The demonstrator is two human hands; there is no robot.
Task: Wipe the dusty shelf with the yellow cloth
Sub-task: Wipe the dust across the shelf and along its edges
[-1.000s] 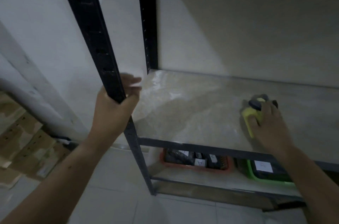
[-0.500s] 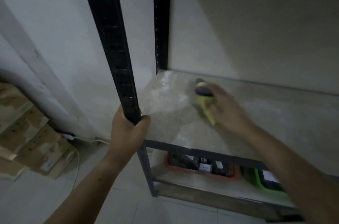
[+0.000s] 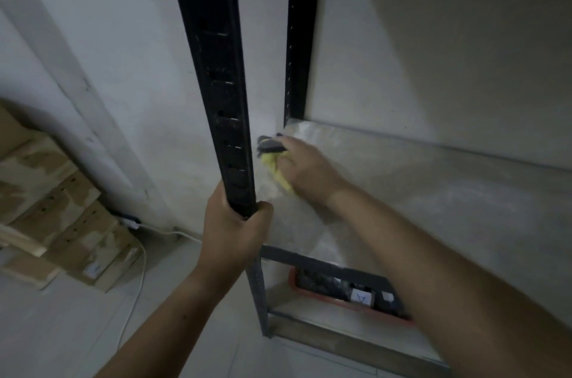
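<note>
The dusty grey shelf board (image 3: 433,191) runs from the black front upright to the wall on the right. My right hand (image 3: 305,165) presses the yellow cloth (image 3: 272,165), which has a dark grey patch, onto the board at its far left edge, fingers curled over it. My left hand (image 3: 235,232) grips the black front upright (image 3: 219,83) just above the board's front rail.
A second black upright (image 3: 298,37) stands at the back left corner against the white wall. Below, a lower shelf holds a red tray (image 3: 346,300) of dark items. Stacked wooden pieces (image 3: 52,213) and a white cable (image 3: 136,294) lie on the floor at left.
My right hand slid the cloth across the board from the right side to its far left edge. My left hand kept its grip on the upright while the camera moved closer.
</note>
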